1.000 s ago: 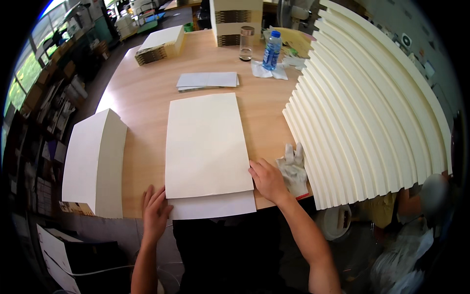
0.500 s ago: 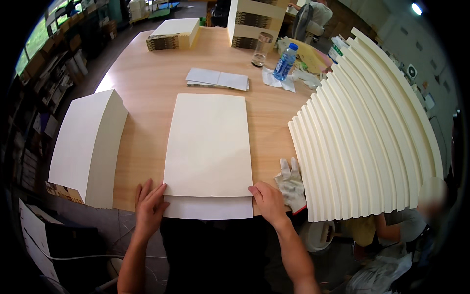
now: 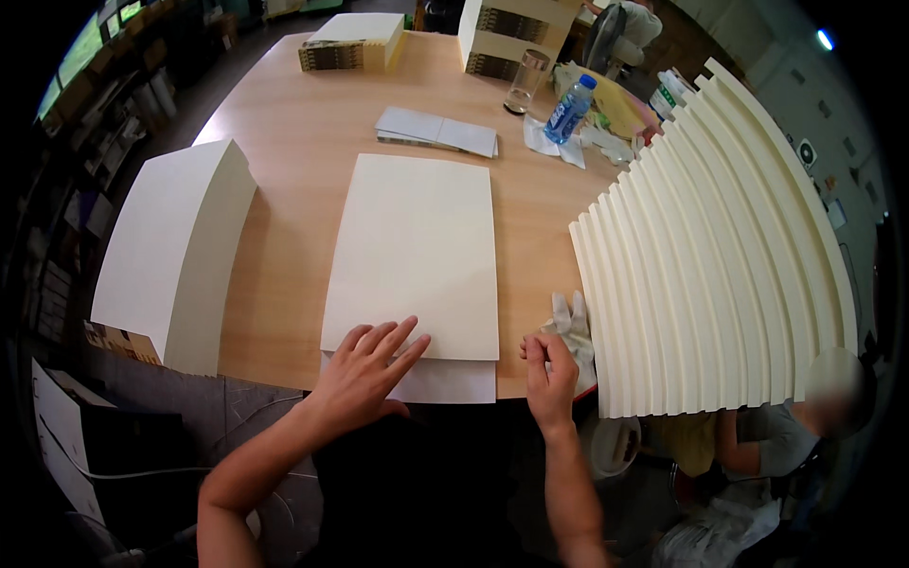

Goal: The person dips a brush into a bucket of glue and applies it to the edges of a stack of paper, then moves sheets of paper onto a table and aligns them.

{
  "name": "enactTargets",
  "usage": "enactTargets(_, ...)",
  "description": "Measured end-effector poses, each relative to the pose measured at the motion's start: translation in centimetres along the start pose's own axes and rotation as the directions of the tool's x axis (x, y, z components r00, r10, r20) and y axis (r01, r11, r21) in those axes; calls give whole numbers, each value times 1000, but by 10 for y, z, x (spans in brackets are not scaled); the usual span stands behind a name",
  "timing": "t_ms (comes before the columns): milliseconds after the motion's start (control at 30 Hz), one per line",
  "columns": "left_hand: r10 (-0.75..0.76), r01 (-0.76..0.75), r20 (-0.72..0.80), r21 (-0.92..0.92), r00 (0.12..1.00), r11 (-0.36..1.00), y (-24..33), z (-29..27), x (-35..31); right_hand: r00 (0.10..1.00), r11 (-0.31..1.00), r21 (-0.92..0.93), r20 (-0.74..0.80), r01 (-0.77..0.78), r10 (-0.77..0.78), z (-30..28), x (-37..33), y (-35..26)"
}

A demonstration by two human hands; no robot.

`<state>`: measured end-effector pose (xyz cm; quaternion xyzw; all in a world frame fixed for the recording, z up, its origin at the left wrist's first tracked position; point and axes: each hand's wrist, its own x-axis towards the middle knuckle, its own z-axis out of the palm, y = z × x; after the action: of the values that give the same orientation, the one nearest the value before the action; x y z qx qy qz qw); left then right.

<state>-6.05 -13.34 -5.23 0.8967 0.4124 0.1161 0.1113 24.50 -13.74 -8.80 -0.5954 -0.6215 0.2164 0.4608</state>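
A large cream rectangular sheet (image 3: pixel 417 256) lies in front of me, over a white sheet (image 3: pixel 450 381) whose strip shows below its near edge. Whether more layers are beneath is hidden. My left hand (image 3: pixel 369 374) is open, fingers spread, over the near edge at its left and middle; whether the fingertips press on it I cannot tell. My right hand (image 3: pixel 551 371) is closed just right of the cream sheet, apart from it; the inside of its fingers is hidden. Behind it, a whitish work glove (image 3: pixel 574 327) lies against a tall stepped cream stack (image 3: pixel 691 275).
A tall white paper stack (image 3: pixel 161 251) stands at the left table edge. Farther back are a folded white paper piece (image 3: pixel 436 130), a blue-capped bottle (image 3: pixel 570 112), a glass tumbler (image 3: pixel 526 83) and patterned-edge stacks (image 3: pixel 352 43). At the lower right sits another person (image 3: pixel 772 440).
Both hands have left the cream sheet's near corners. My left hand moved right and spread over the near edge; my right hand shifted right and curled. The view has shifted slightly.
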Motion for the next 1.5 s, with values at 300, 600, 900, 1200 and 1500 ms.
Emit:
enactTargets(300,6,-2,34,-97,999,995,-10,-6,4,960,988,-43,248,149,-134,-20,-39,-15)
enactTargets(600,-148,148,12,-60,989,987,-28,-4,-33,870,975,-112,480,192,-116,7,-19,-9)
enactTargets(900,-169,153,-38,-266,985,952,-51,-15,-39,870,971,-110,475,210,-134,7,-18,-12)
enactTargets(1200,-294,189,-135,-505,946,842,-78,2,-22,942,978,-78,293,193,-162,33,-1,0)
enactTargets(1500,-409,326,-148,-393,901,860,-82,18,3,974,981,-189,226,45,-1,53,29,-9)
